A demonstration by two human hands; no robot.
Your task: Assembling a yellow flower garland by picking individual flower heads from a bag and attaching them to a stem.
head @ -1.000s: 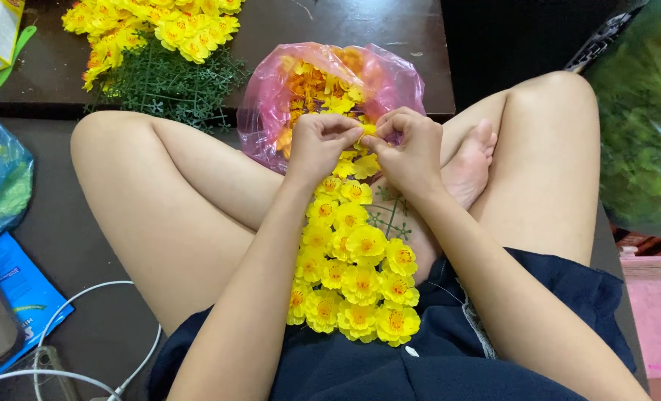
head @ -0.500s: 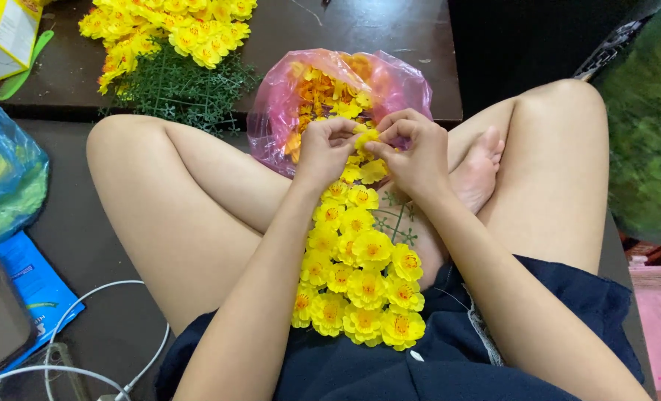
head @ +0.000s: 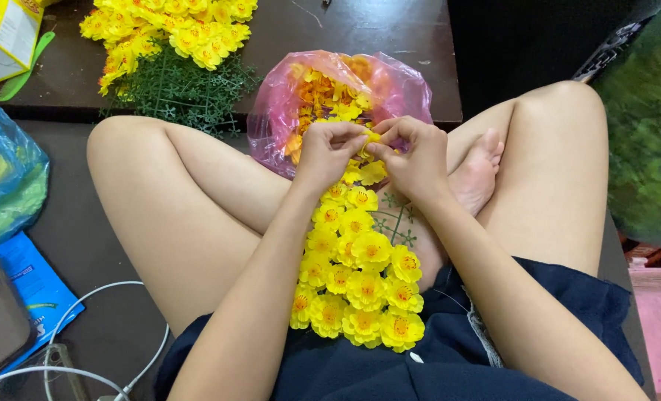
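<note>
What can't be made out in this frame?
- Head view: the small yellow piece pinched between left hand and right hand is mostly hidden by fingertips.
- Pink bag: its lower contents sit behind both hands.
- Yellow box: cut off by the frame's corner.

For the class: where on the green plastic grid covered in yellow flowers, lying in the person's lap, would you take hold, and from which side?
Grip the bare green mesh on the flower panel, coming from the right hand side. There the flat lattice shows open bars to pinch; elsewhere the blossoms sit packed and would probably crush.
</note>
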